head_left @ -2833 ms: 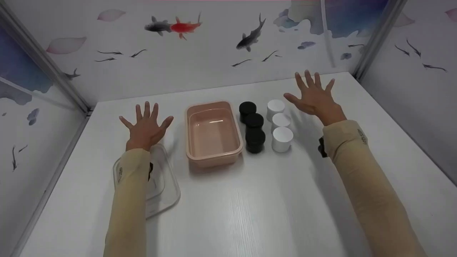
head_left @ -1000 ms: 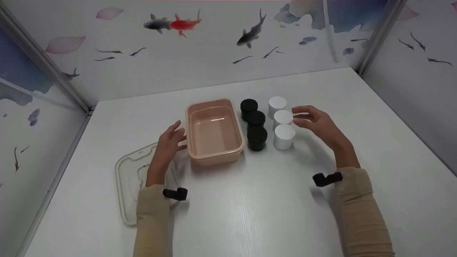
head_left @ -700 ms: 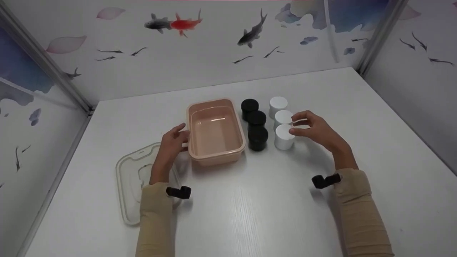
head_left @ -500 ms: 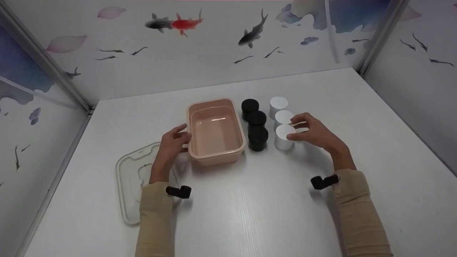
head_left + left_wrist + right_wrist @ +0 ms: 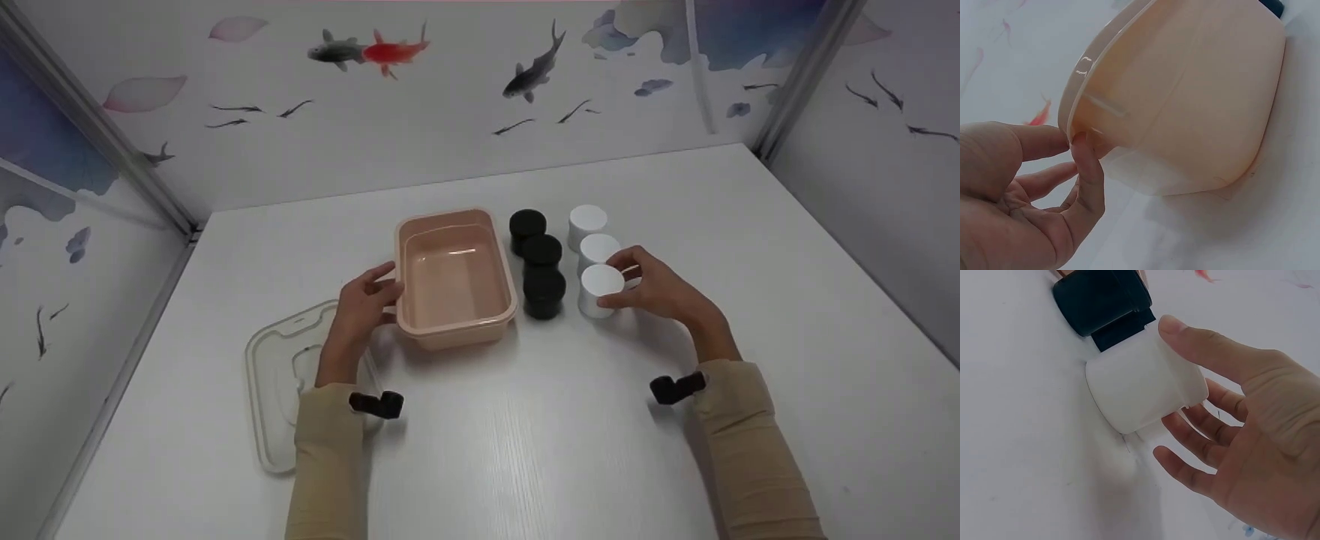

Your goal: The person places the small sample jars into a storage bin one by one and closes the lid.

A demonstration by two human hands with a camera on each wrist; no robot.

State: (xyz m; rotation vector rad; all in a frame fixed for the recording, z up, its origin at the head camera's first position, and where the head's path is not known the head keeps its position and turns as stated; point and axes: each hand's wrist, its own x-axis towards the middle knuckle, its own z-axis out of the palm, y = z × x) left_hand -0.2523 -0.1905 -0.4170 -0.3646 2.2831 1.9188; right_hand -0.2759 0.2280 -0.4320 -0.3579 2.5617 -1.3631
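Observation:
In the head view, my left hand [image 5: 361, 307] is at the left long side of a pink plastic container [image 5: 454, 289]. The left wrist view shows its thumb and a finger pinching the container's rim [image 5: 1088, 73]. On the right, my right hand [image 5: 660, 289] holds the nearest of three white lidded jars [image 5: 600, 281], thumb in front and fingers behind. Seen from the right wrist, the thumb lies over the white jar's lid end [image 5: 1174, 365], with fingers curled along its other side. That jar stands upright on the table.
Three black jars [image 5: 544, 289] stand in a row between the container and the white jars. The other two white jars [image 5: 587, 225] are behind the held one. A clear lid [image 5: 274, 397] lies flat under my left forearm. Printed walls [image 5: 450, 142] enclose the white table.
From spread hands above the table, both have come down: the left onto the container's rim, the right onto the nearest white jar. In the last half second the right fingers have closed around that jar.

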